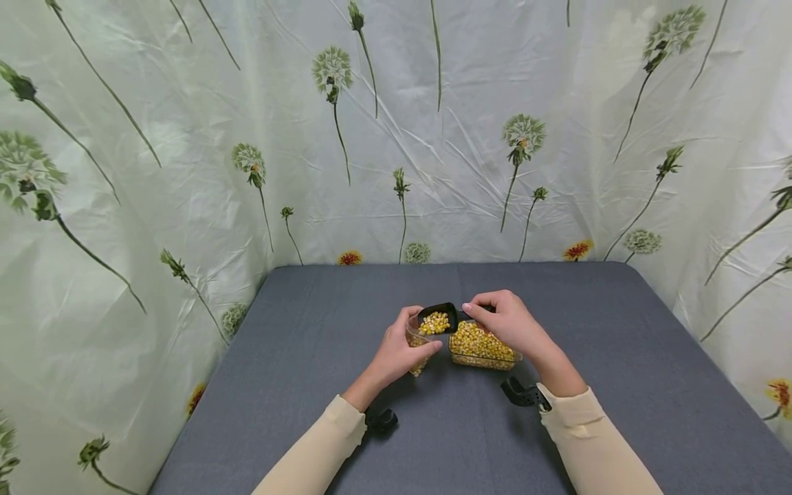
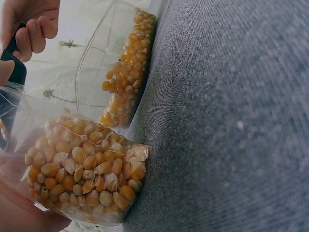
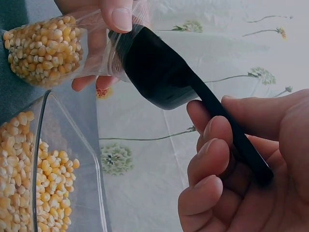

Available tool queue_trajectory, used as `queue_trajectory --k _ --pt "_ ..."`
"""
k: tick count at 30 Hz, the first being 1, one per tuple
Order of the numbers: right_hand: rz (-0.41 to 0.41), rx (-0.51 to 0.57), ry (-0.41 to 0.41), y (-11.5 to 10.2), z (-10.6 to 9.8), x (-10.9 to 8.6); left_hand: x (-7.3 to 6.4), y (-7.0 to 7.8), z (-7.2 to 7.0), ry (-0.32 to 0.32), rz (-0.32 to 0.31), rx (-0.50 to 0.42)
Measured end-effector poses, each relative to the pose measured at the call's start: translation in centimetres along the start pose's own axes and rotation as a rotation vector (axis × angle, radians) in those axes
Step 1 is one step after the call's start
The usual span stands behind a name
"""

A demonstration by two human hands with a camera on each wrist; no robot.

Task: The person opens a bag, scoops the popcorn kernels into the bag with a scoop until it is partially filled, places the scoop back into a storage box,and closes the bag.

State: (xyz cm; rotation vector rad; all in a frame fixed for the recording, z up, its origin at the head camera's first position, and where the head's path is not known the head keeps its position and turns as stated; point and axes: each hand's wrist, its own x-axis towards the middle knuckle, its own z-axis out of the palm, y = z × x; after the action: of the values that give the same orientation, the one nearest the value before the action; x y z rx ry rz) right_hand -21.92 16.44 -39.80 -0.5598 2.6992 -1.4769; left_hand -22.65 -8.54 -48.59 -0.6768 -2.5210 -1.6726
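My left hand (image 1: 396, 349) grips a clear plastic bag (image 2: 30, 107) near its mouth, with the thumb on the near side. Yellow corn kernels (image 2: 87, 169) fill the lower part of the bag, and its bottom meets the table. In my right hand (image 1: 512, 326) is the handle of a black scoop (image 3: 159, 70), pinched between thumb and curled fingers. Kernels (image 1: 435, 323) lie in the scoop, whose bowl is at the bag's opening. Just right of the bag stands a clear rectangular container (image 3: 65, 118) with more corn, below my right hand.
A grey cloth-covered table (image 1: 322, 309) spreads around the hands. Behind it and at the sides hangs a pale curtain (image 1: 433, 151) printed with dandelions. Black straps (image 1: 522, 393) sit at both wrists.
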Motion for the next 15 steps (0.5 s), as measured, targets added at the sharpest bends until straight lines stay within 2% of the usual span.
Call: queue_trajectory --k 15 --pt "-0.044 -0.15 0.061 -1.3 0.2 -0.6 -0.1 0.0 0.0 -0.005 0.029 -0.026"
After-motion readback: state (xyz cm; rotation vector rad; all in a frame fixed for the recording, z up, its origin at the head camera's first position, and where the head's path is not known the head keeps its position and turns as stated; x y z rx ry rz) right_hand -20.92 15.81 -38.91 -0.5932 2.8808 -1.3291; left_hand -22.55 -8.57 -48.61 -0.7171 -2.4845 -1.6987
